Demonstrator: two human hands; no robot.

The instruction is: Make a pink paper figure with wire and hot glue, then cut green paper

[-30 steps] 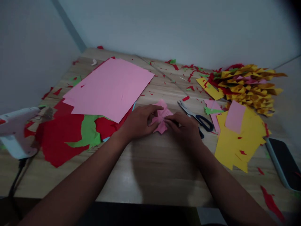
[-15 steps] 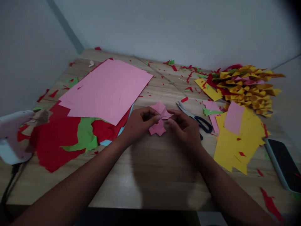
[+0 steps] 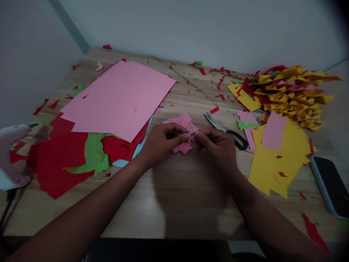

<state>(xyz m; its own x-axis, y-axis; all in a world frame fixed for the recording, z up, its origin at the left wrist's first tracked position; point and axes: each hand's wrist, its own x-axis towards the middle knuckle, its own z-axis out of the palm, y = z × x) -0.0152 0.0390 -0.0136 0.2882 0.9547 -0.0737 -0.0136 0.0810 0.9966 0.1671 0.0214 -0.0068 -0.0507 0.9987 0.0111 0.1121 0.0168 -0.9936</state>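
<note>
A pink folded paper flower (image 3: 184, 118) is held just over the table, its petals spread above and below my fingers. My left hand (image 3: 163, 143) is closed in a pinch at the flower's middle, thumb against forefinger. From the right, the fingertips of my right hand (image 3: 215, 145) are pinched together and almost meet the left thumb. A thin dark thread or wire (image 3: 192, 128) loops up at the flower's centre by the right fingertips. The fingers hide much of the centre. Scissors (image 3: 226, 131) with dark handles lie just beyond my right hand.
Pink sheets (image 3: 120, 98) lie back left, over red paper (image 3: 60, 160) and a green piece (image 3: 95, 153). A glue gun (image 3: 12, 156) stands far left. On the right are yellow sheets (image 3: 267, 163), a phone (image 3: 331, 185) and a bundle of yellow folded-paper pieces (image 3: 294, 98).
My right fingertips have moved in to the flower's centre, close to the left thumb, and closed into a pinch. The thin loop stands up more plainly. The view has shifted slightly.
</note>
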